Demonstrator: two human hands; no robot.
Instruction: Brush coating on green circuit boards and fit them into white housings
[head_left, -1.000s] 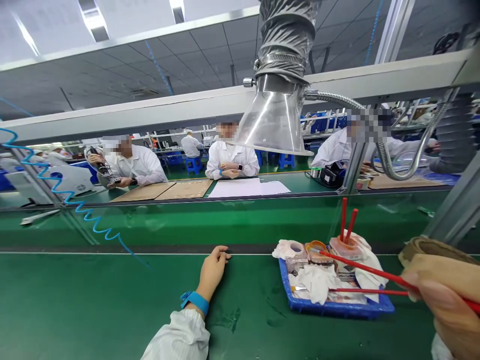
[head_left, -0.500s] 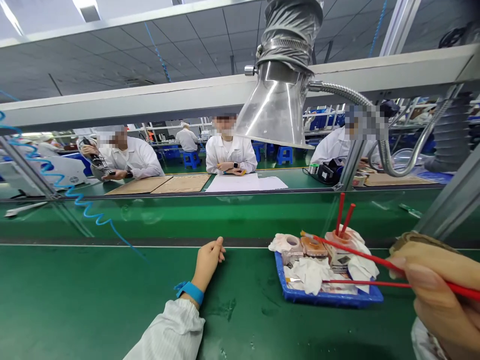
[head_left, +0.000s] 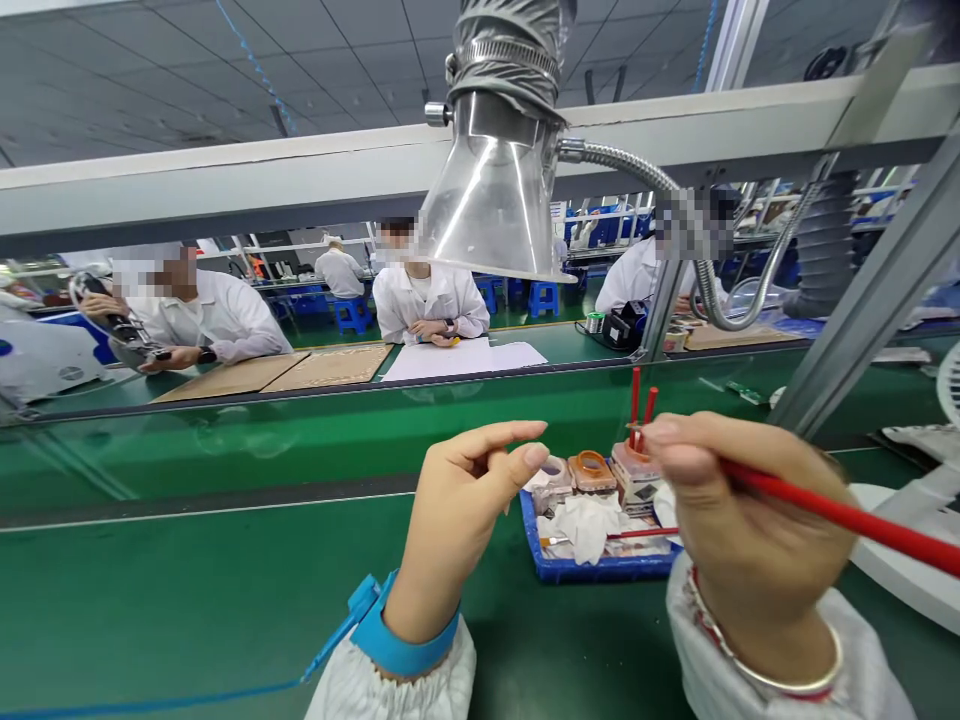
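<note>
My right hand (head_left: 750, 510) is closed around a red-handled brush (head_left: 840, 510), whose handle runs back to the right edge. Its bristle end is mostly hidden at my fingertips. My left hand (head_left: 465, 510), in a blue wrist strap (head_left: 405, 640), is raised over the bench with nothing in it. Thumb and forefinger point right, with a gap between them. Between and behind both hands sits a blue tray (head_left: 592, 570) with white tissue (head_left: 589, 525), an orange-topped jar (head_left: 591, 470) and a second brush (head_left: 637, 533) lying flat. Red sticks (head_left: 635, 400) stand in a container (head_left: 636, 475).
A metal fume hood (head_left: 491, 210) hangs ahead on a grey duct. Beyond the green divider, people in white coats sit at a bench with cardboard sheets (head_left: 330, 378) and white paper (head_left: 450, 360). At right are a metal post (head_left: 870, 270) and a white fan (head_left: 915, 510).
My left hand has risen and moved right, its thumb and forefinger now extended. My right hand has moved left with the brush, whose bristle end no longer reaches over the tray. The view has shifted right.
</note>
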